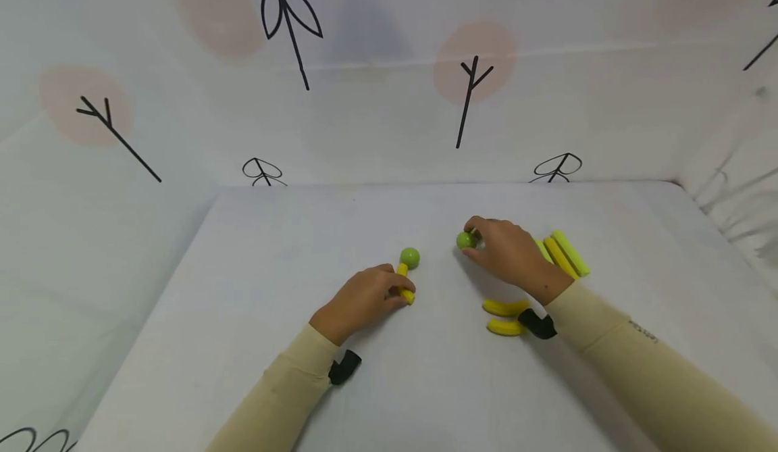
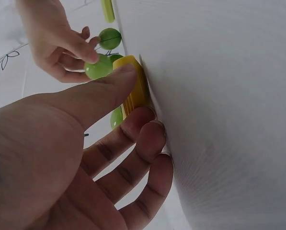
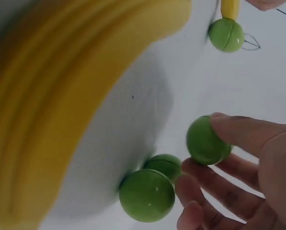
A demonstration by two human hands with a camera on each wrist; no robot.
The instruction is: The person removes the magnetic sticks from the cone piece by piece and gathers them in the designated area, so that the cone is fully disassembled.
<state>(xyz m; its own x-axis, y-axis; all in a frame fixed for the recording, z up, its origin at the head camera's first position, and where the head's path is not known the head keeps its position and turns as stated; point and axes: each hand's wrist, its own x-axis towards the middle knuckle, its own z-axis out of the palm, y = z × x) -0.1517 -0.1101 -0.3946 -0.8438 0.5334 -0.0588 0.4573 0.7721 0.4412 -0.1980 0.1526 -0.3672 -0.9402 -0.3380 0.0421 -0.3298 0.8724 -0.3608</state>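
Observation:
My left hand (image 1: 367, 301) pinches a curved yellow banana-shaped piece (image 2: 137, 91) between thumb and fingers, low over the white table. The piece's far end meets a green ball (image 1: 410, 258) lying on the table. To the right, my right hand (image 1: 509, 253) pinches another green ball (image 3: 203, 143) with its thumb and fingertips. Below that ball, in the right wrist view, two more green balls, a nearer one (image 3: 146, 196) and one partly behind it (image 3: 165, 165), lie on the table; the right hand hides them in the head view.
Two curved yellow pieces, an upper (image 1: 504, 307) and a lower (image 1: 504, 328), lie near my right wrist. Beyond the right forearm are straight pieces, one yellow (image 1: 560, 257) between light green ones (image 1: 571, 253). Patterned white cloth (image 1: 377, 128) hangs around the white table (image 1: 273, 236).

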